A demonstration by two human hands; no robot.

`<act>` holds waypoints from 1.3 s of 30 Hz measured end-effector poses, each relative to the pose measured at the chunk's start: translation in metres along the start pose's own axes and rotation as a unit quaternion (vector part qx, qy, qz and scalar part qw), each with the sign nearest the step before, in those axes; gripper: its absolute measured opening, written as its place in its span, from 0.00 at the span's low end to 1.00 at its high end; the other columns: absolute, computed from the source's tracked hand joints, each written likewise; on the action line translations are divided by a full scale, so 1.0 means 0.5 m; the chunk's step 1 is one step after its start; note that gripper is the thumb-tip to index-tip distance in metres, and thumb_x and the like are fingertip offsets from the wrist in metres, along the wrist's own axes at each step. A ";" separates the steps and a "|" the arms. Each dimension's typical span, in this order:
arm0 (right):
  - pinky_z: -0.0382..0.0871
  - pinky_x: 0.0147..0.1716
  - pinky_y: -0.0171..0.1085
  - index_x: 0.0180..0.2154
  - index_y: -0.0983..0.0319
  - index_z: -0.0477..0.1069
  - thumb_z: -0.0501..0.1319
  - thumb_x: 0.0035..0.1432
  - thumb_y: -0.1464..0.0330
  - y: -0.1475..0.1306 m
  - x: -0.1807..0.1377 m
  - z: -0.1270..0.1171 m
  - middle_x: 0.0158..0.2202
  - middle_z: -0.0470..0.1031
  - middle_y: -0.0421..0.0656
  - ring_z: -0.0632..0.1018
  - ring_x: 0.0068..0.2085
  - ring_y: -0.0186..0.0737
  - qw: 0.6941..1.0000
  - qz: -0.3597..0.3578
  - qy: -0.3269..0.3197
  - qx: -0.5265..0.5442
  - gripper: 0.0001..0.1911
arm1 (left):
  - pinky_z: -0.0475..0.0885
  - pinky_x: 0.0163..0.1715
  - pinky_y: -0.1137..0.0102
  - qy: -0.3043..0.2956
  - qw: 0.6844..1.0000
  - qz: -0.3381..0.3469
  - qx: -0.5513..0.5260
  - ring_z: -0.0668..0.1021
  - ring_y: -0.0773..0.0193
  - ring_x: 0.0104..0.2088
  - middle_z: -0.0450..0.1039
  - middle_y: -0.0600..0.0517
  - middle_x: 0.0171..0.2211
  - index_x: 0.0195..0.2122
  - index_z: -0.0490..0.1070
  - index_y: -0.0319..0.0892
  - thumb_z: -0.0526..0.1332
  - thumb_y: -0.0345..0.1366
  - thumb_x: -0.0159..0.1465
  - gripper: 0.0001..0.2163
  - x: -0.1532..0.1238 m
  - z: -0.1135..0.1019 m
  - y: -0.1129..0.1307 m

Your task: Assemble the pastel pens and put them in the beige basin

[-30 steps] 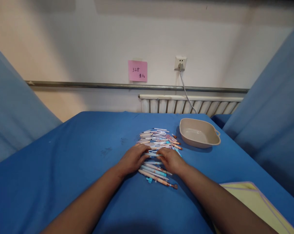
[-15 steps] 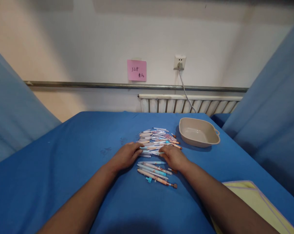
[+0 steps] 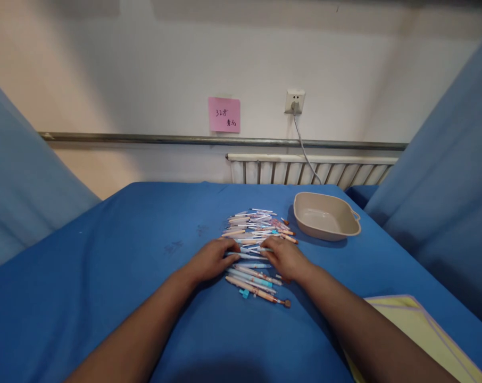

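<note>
Many pens and thin white refills (image 3: 252,223) lie crosswise in a loose pile on the blue cloth. My left hand (image 3: 215,259) is at the pile's left side, thumb and fingers closed around the end of a pale blue pen (image 3: 249,256). From the right, my right hand (image 3: 284,257) pinches the other end of pens in the same part of the pile; its fingertips partly hide them. Nearer to me lies a smaller group of pens, among them a peach pen with a brown end (image 3: 257,290) and a light blue pen (image 3: 251,276).
A beige plastic basin (image 3: 324,234) stands right of the pile. At the lower right, a yellow cloth (image 3: 416,319) lies partly under my right forearm. Blue curtains (image 3: 444,159) hang on both sides. Behind the table are a radiator (image 3: 289,171) and a plugged-in cord (image 3: 304,149).
My left hand has shifted a little toward me, and a pale blue pen has come with it, closer to the near group. My right hand has hardly moved.
</note>
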State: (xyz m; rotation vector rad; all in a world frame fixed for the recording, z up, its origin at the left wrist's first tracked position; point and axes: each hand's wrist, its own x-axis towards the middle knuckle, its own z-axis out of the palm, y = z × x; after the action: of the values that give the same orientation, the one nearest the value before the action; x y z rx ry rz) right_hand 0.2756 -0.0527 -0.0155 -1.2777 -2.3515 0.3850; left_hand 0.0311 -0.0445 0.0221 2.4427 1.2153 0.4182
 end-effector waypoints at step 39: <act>0.64 0.42 0.35 0.42 0.63 0.70 0.53 0.62 0.73 -0.009 0.001 0.024 0.38 0.71 0.46 0.71 0.42 0.38 0.995 -0.052 -0.002 0.090 0.09 | 0.66 0.43 0.68 0.012 0.997 0.051 0.048 0.73 0.59 0.42 0.74 0.48 0.39 0.41 0.71 0.42 0.56 0.37 0.63 0.09 0.000 0.010 0.017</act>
State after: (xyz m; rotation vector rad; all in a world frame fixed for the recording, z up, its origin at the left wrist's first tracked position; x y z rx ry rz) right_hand 0.2663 -0.0550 -0.0238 -1.0687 -2.3157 0.5523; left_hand 0.0392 -0.0502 0.0216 2.5974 1.1482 0.4266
